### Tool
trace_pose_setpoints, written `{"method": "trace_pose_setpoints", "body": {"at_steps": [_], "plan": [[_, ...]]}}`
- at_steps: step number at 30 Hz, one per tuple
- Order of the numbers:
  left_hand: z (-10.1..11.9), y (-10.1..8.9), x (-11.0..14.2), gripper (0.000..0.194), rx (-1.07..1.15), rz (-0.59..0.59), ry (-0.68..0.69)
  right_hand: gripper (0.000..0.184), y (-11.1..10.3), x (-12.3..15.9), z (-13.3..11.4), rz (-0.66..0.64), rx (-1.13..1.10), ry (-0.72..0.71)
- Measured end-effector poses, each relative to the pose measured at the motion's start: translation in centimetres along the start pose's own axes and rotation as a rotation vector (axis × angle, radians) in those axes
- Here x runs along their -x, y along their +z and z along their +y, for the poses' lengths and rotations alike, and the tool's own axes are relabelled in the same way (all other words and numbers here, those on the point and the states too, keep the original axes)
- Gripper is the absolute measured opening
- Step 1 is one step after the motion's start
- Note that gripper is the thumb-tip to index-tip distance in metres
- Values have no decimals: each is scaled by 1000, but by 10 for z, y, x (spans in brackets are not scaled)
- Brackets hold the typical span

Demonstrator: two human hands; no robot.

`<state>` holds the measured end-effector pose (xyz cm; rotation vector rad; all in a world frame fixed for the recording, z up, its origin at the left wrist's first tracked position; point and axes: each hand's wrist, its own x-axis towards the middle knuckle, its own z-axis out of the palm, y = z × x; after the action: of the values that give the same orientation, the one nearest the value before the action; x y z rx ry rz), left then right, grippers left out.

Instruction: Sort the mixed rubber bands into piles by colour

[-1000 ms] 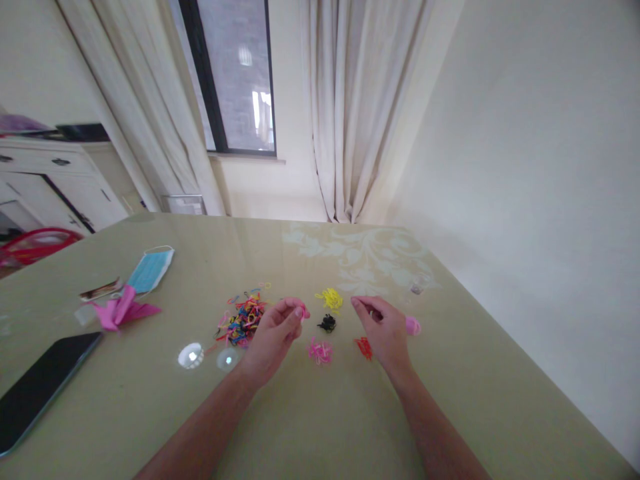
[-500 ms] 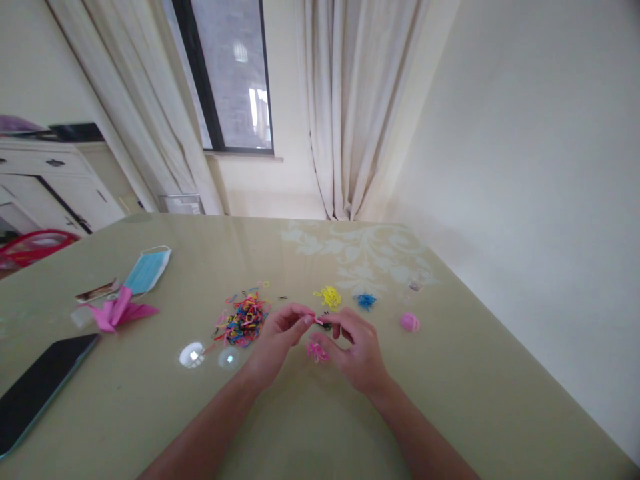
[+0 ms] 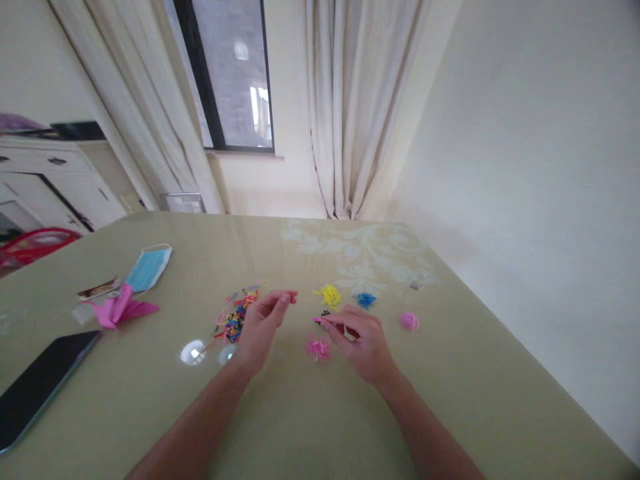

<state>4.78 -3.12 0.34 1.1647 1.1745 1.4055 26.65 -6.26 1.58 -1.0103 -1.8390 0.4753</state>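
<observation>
My right hand (image 3: pixel 364 341) pinches a small pink rubber band (image 3: pixel 319 321) between thumb and fingertips. Directly below it lies a little heap of pink rubber bands (image 3: pixel 319 349), and black bands (image 3: pixel 325 313) show partly behind the fingers. My left hand (image 3: pixel 263 327) is closed in a pinch, up and to the left of the right one; whatever its fingertips may hold is too small to make out. Beside and partly behind that hand is a mixed pile of coloured rubber bands (image 3: pixel 233 323). Yellow bands (image 3: pixel 329 295) and blue bands (image 3: pixel 365 301) form separate heaps farther back.
A pink ball (image 3: pixel 409 321) and a small clear container (image 3: pixel 416 283) stand at the right. On the left lie a blue face mask (image 3: pixel 149 268), a pink folded-paper shape (image 3: pixel 123 309) and a dark phone (image 3: pixel 47 380). A wall runs along the table's right edge.
My hands have come apart. The left has moved left, over the mixed pile's right side, while the right stays near the pink heap with a pink band in its fingertips.
</observation>
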Motion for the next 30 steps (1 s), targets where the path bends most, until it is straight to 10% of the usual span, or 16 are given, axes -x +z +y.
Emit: {"method": "trace_pose_setpoints", "body": {"at_steps": [5,10,15,20,30], "plan": [[-5,-37,-26,49,-308,321,-17,19,-3,0,11,-217,80,44],[-8,-46,-24,19,-1066,-28,99,12,0,1,16,-357,247,31],[-15,-40,-18,23,-1213,-68,187,15,3,2,15,-414,315,34],[-12,-29,-20,22,-711,-56,274,11,2,0,14,-447,334,139],[1,11,24,30,387,-298,-34,22,8,8,4,-168,121,5]]}}
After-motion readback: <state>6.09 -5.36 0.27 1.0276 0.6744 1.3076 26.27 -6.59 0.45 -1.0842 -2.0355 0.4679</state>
